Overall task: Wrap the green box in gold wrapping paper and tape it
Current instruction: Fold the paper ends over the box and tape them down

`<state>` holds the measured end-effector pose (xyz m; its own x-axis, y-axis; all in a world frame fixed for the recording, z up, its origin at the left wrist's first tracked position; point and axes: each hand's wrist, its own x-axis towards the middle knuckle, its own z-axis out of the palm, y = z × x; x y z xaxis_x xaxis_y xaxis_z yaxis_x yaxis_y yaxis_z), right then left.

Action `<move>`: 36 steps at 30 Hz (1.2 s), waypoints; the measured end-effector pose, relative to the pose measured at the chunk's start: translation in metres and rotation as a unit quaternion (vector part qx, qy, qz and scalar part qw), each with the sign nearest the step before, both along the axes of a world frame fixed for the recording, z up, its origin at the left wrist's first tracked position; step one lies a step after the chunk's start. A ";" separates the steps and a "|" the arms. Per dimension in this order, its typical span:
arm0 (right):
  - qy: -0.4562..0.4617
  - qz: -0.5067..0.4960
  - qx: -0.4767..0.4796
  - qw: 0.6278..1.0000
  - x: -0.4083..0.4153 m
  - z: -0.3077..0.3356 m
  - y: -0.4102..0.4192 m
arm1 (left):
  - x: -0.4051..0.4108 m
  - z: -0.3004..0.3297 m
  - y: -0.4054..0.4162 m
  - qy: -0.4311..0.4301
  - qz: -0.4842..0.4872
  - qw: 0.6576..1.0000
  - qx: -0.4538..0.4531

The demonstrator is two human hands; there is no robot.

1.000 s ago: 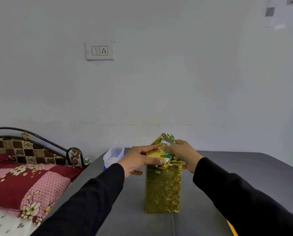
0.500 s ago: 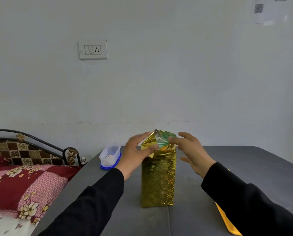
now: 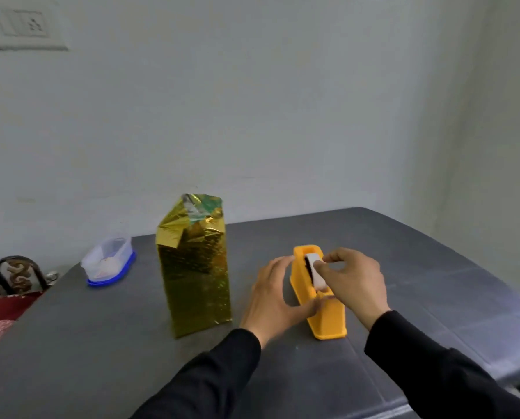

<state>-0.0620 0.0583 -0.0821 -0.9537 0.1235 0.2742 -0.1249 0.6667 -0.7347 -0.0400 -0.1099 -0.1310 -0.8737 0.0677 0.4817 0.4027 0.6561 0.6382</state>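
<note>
The box wrapped in gold paper (image 3: 196, 276) stands upright on the grey table (image 3: 101, 358), left of my hands. Its top flaps are loosely folded, and a bit of the green box (image 3: 205, 210) shows there. Neither hand touches it. An orange tape dispenser (image 3: 328, 319) stands to its right. My left hand (image 3: 270, 297) presses flat against the dispenser's left side. My right hand (image 3: 355, 282) is over the dispenser and pinches the tape (image 3: 314, 270) at the roll between thumb and forefinger.
A clear plastic container with a blue lid (image 3: 109, 261) lies at the table's back left corner. A bed with a metal frame (image 3: 16, 275) and red bedding stands beyond the table's left edge. The wall is just behind the table.
Both hands left the top of the gold box and moved right to the tape dispenser. My view turned down and to the right, so the dispenser is now fully in sight.
</note>
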 end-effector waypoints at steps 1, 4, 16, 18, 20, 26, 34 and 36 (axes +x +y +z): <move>-0.038 -0.009 0.036 0.999 -0.004 -0.005 0.005 | -0.006 -0.008 0.002 -0.042 -0.003 0.999 -0.013; -0.165 -0.001 -0.032 0.986 -0.009 -0.015 0.020 | -0.018 -0.034 0.009 -0.118 -0.022 0.992 -0.035; -0.323 0.022 -0.327 0.888 -0.009 0.003 0.019 | -0.024 -0.053 0.012 -0.087 -0.056 0.994 -0.044; -0.305 0.019 -0.358 0.882 -0.004 0.001 0.020 | -0.025 -0.054 0.012 -0.090 -0.053 0.994 -0.045; -0.283 0.025 -0.390 0.876 0.004 -0.008 0.022 | -0.025 -0.056 0.011 -0.089 -0.052 0.994 -0.046; -0.224 0.056 -0.419 0.878 0.023 -0.044 0.027 | -0.029 -0.058 0.010 -0.092 -0.059 0.994 -0.022; -0.162 0.058 -0.229 0.958 0.021 -0.048 0.028 | -0.037 -0.064 0.004 -0.115 -0.093 0.989 0.017; -0.147 0.067 -0.201 0.966 0.019 -0.049 0.030 | -0.037 -0.065 0.004 -0.117 -0.089 0.989 0.023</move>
